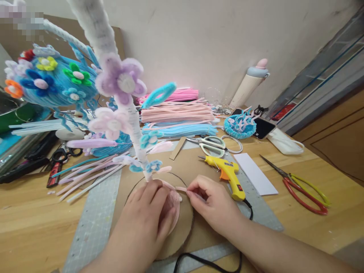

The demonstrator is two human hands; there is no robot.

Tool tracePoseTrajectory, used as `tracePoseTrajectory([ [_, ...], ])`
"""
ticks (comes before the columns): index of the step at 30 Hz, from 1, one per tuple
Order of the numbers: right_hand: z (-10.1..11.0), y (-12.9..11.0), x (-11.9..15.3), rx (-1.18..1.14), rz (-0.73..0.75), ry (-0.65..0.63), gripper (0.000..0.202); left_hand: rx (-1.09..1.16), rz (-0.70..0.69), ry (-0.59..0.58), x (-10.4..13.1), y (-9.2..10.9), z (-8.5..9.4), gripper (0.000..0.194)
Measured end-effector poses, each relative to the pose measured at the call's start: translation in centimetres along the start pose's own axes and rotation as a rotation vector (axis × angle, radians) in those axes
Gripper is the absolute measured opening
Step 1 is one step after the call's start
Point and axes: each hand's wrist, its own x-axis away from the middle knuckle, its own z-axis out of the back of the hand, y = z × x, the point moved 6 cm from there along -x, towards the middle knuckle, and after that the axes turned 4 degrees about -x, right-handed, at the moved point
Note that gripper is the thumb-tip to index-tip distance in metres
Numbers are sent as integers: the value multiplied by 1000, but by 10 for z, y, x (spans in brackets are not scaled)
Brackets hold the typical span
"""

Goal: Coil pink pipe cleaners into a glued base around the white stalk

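Jutting from right hand (pixel 212 199) toward left hand (pixel 146 210): pale pink strip (pixel 181 189).

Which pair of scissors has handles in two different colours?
The scissors at the far right: one handle loop is red, the other yellow. The pale-handled scissors by the glue gun and the black-handled scissors at left show neither colour on their handles.

a pale wall (pixel 199 41) behind wooden furniture (pixel 335 132)
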Motion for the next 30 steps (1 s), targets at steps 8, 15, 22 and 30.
tracePoseTrajectory([
  [8,-2,-2,2,22,43,-29,17,3,4,-4,1,1,1,17],
  [15,-4,-3,3,18,78,-57,17,6,22,-22,1,0,-2,16],
  [22,-5,-8,5,61,147,-96,19,5,0,2,1,0,0,19],
  [30,-9,-9,10,115,185,-157,26,-42,-11,75,2,-1,0,30],
])
